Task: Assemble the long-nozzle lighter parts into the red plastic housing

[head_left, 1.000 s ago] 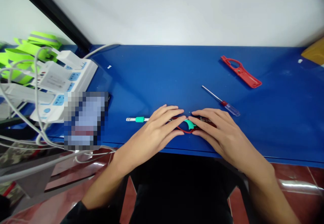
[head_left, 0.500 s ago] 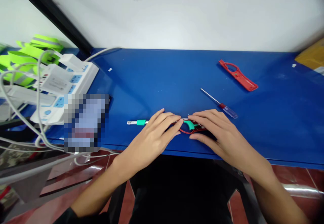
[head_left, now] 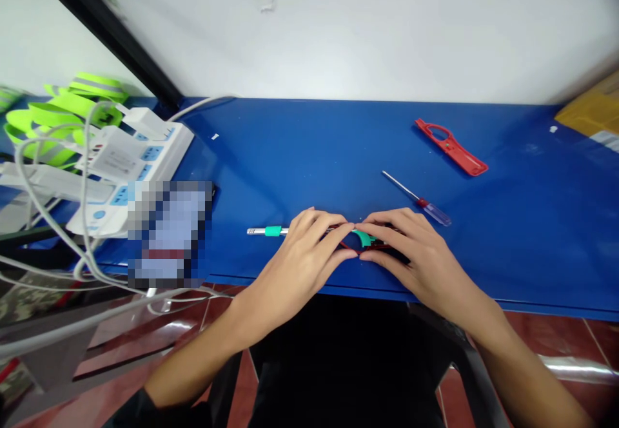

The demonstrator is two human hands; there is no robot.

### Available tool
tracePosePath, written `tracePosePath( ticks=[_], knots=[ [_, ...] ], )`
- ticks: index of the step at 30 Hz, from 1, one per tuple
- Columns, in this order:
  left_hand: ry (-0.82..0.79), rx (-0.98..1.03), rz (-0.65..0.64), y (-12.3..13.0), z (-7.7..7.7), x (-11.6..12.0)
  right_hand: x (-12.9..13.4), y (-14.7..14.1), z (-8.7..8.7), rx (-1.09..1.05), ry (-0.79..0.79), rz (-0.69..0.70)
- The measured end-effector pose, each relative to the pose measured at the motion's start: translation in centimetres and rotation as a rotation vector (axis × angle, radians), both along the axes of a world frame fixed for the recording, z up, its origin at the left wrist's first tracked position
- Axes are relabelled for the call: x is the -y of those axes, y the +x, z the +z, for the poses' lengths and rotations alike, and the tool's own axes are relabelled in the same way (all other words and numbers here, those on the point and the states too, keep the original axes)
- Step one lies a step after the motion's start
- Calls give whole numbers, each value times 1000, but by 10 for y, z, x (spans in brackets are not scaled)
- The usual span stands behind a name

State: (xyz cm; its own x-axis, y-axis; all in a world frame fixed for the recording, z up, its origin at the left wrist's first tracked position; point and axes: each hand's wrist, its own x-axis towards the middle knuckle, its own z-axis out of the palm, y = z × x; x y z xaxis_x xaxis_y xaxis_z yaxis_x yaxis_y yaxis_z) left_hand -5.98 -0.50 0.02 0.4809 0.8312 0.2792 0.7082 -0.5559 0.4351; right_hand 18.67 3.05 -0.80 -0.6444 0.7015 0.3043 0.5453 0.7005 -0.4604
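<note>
An opened gas lighter (head_left: 273,231) lies at the table's front, with a metal tube, a green sleeve, a red casing half and a green trigger. My left hand (head_left: 309,247) is closed over its middle, thumb and fingertips at the red trigger loop. Around the handle end, my right hand (head_left: 411,244) grips with thumb on the near edge and fingers on the far edge. Dark inner parts show between the hands; much of the handle is hidden. The loose red casing half (head_left: 452,147) rests farther back, and a screwdriver (head_left: 422,202) with a clear handle lies just beyond my right hand.
At left are a white power strip (head_left: 169,157) with plugs and looped cables, neon-yellow reflective straps (head_left: 62,115), and a blurred-out phone (head_left: 174,234). A yellow box (head_left: 592,109) sits at the far right. The blue table (head_left: 300,151) meets a white wall.
My left hand's thumb and fingertips have shifted right along the trigger loop, closer to my right hand. The view has moved slightly. The screwdriver and loose casing half stay put.
</note>
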Motion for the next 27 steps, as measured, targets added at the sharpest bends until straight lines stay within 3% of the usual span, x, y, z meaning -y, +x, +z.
tracePosePath(
  ticks=[6,18,27],
  knots=[
    [87,102,5,-1,-4,-2,0,-1,0,-15,9,-7],
    [117,-39,-26,-4,-5,-3,2,-2,-1,-81,24,-27],
    [195,61,-26,-6,-7,-2,6,4,1,-2,95,-57]
  ],
)
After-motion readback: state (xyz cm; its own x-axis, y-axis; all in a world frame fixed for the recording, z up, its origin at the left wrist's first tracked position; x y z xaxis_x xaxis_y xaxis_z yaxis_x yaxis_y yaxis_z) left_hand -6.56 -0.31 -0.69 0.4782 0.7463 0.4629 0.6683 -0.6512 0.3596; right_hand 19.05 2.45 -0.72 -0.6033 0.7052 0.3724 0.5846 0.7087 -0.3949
